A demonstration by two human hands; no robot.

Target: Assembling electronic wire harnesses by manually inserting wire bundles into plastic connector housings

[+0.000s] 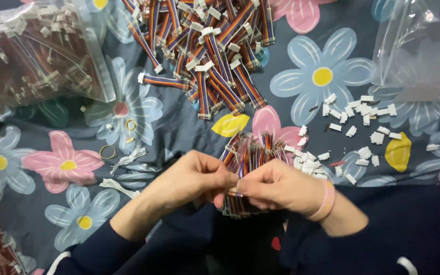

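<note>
Pinching a bundle of short rainbow-striped ribbon cables [248,153] upright between my left hand [192,178] and right hand [276,186], I keep its ends level above the flower-printed dark cloth [179,127], near the loose white plastic connector housings [355,122].

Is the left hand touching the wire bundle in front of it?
Touching. The head view shows the left hand with its fingertips pinched on the wire bundle, meeting the right hand with no gap.

Cable bundle [248,153] base hidden — behind hands.
</note>
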